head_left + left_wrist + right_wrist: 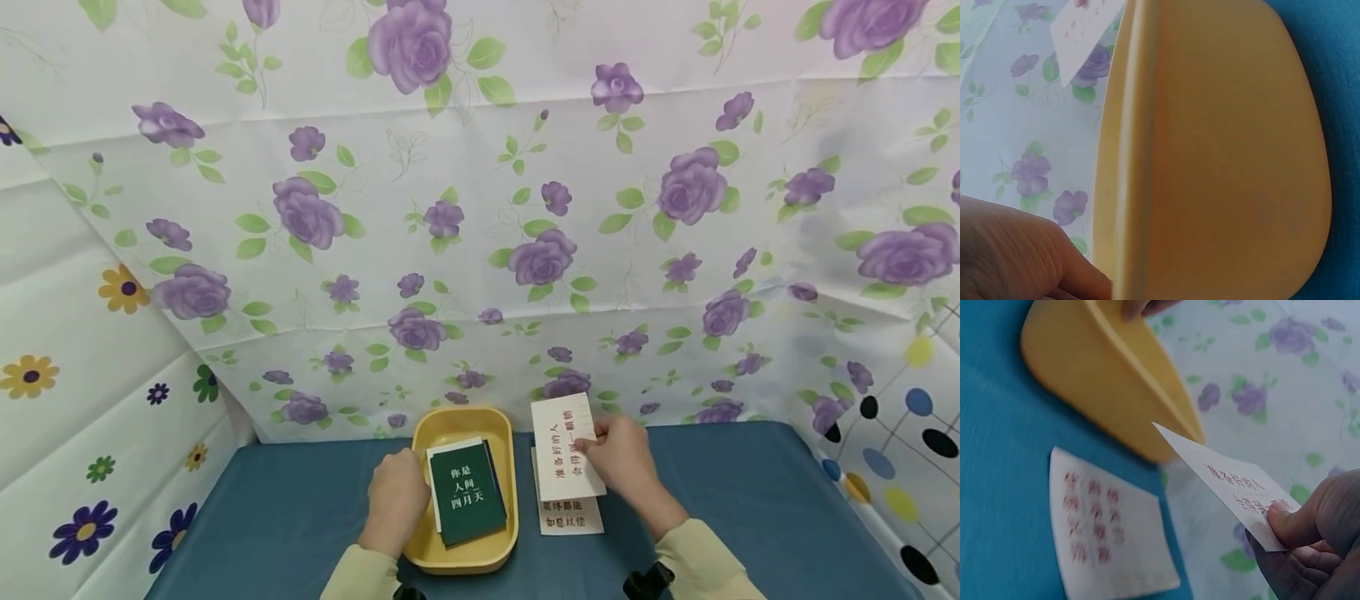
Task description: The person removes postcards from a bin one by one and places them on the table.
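My right hand pinches a white card printed with red characters, thumb on its face. In the right wrist view the card is tilted, raised above the table. Below it lies another white card with red characters on the blue cloth. My left hand grips the left rim of a yellow plastic basin, its fingertips hidden in the head view. Inside the basin rests a small stack of cards, topped by a dark green card with white characters; a white card edge shows beneath it.
A blue cloth covers the table. Behind it hangs a white sheet with purple flowers. Flower-print cloth closes the left side, and a dotted cloth the right.
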Tool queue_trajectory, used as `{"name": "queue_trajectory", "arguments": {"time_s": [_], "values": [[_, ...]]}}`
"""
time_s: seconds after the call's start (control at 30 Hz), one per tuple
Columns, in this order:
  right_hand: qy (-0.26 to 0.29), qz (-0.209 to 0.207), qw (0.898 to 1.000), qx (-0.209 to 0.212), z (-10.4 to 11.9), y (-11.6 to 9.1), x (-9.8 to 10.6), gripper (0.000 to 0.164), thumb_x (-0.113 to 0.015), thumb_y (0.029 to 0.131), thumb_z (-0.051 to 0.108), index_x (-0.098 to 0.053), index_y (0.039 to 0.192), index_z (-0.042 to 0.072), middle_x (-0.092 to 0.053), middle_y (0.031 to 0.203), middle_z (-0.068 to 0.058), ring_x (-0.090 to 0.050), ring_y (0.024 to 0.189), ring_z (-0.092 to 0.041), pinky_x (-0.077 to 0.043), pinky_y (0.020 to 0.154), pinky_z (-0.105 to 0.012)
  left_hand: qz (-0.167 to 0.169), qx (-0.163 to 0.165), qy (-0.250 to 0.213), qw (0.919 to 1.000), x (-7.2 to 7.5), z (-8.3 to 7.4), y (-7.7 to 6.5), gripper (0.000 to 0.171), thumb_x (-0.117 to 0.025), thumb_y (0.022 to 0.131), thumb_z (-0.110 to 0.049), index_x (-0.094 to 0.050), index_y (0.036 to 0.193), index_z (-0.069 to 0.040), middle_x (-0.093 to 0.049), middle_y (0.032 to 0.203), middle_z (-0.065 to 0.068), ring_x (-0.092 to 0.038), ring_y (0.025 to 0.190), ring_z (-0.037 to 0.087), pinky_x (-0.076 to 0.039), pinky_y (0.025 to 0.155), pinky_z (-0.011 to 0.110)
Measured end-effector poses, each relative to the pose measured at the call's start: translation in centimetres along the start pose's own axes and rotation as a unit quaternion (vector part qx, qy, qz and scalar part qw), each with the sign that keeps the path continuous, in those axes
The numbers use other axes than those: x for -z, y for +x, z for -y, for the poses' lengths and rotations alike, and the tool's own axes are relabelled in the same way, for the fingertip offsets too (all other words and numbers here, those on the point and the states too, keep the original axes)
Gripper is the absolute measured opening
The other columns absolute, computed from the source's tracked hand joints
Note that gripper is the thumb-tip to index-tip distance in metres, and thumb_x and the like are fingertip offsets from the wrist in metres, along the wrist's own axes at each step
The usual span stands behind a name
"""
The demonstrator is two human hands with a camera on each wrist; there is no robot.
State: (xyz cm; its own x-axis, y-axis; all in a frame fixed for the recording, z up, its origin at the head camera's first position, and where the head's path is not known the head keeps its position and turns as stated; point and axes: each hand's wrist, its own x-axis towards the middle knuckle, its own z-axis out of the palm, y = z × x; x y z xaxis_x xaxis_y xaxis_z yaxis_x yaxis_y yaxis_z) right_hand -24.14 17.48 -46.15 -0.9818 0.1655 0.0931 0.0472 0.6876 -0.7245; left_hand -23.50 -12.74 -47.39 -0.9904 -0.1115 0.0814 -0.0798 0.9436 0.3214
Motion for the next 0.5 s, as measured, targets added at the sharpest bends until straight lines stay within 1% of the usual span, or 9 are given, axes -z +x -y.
{"name": "queue_trajectory", "arguments": {"time_s": [0.1,0.23,0.27,0.37,0.43,0.5], "values": [[-0.018,0.001,1.0,-0.012,-1.2,0.0,0.2,0.018,-0.071,0.081,0.023,-0.063,0.076,0.008,-0.053,0.058,-0.001,-0.05,0.05,-0.015,-0.034,0.041,-0.029,0.001,0.0,0.001,1.0,0.0,0.0,0.0,0.006,-0.064,0.081,-0.003,-0.059,0.085,-0.001,-0.052,0.065,0.007,-0.056,0.054,0.022,-0.042,0.041,0.031],[-0.031,0.007,0.999,-0.028,-2.7,0.0,0.3,0.021,-0.072,0.08,0.023,-0.06,0.07,0.009,-0.05,0.055,-0.002,-0.047,0.048,-0.014,-0.032,0.042,-0.028,-0.002,0.001,0.004,1.0,-0.1,-0.1,0.1,0.004,-0.063,0.081,-0.002,-0.058,0.083,-0.001,-0.051,0.063,0.007,-0.055,0.053,0.021,-0.042,0.041,0.03],[-0.032,0.01,0.999,-0.031,-3.0,0.0,0.3,0.023,-0.072,0.08,0.023,-0.059,0.067,0.009,-0.047,0.053,-0.001,-0.044,0.046,-0.013,-0.03,0.041,-0.027,-0.003,0.0,0.005,1.0,-0.2,-0.1,0.1,0.004,-0.062,0.081,-0.001,-0.058,0.083,-0.001,-0.051,0.063,0.007,-0.055,0.053,0.021,-0.042,0.041,0.03],[-0.045,0.017,0.998,-0.034,-3.8,0.0,0.3,0.036,-0.073,0.079,0.025,-0.047,0.057,0.013,-0.033,0.048,0.002,-0.03,0.042,-0.011,-0.024,0.041,-0.026,-0.004,-0.001,0.008,1.0,-0.3,-0.1,0.2,0.005,-0.063,0.081,-0.002,-0.059,0.083,-0.001,-0.051,0.064,0.008,-0.056,0.054,0.022,-0.043,0.041,0.03],[-0.053,0.022,0.998,-0.033,-4.2,0.0,0.2,0.044,-0.073,0.078,0.027,-0.038,0.054,0.015,-0.024,0.048,0.003,-0.023,0.042,-0.01,-0.02,0.042,-0.026,-0.003,-0.001,0.009,1.0,-0.3,0.0,0.2,0.006,-0.063,0.081,-0.002,-0.059,0.084,-0.001,-0.052,0.064,0.008,-0.056,0.054,0.022,-0.043,0.042,0.031],[-0.059,0.029,0.997,-0.033,-4.5,-0.1,0.1,0.049,-0.074,0.077,0.028,-0.033,0.054,0.017,-0.021,0.049,0.004,-0.019,0.042,-0.01,-0.019,0.042,-0.026,0.0,0.0,0.011,0.9999,-0.4,0.0,0.1,0.006,-0.064,0.08,-0.002,-0.059,0.084,-0.001,-0.052,0.065,0.008,-0.056,0.055,0.023,-0.043,0.042,0.032]]}}
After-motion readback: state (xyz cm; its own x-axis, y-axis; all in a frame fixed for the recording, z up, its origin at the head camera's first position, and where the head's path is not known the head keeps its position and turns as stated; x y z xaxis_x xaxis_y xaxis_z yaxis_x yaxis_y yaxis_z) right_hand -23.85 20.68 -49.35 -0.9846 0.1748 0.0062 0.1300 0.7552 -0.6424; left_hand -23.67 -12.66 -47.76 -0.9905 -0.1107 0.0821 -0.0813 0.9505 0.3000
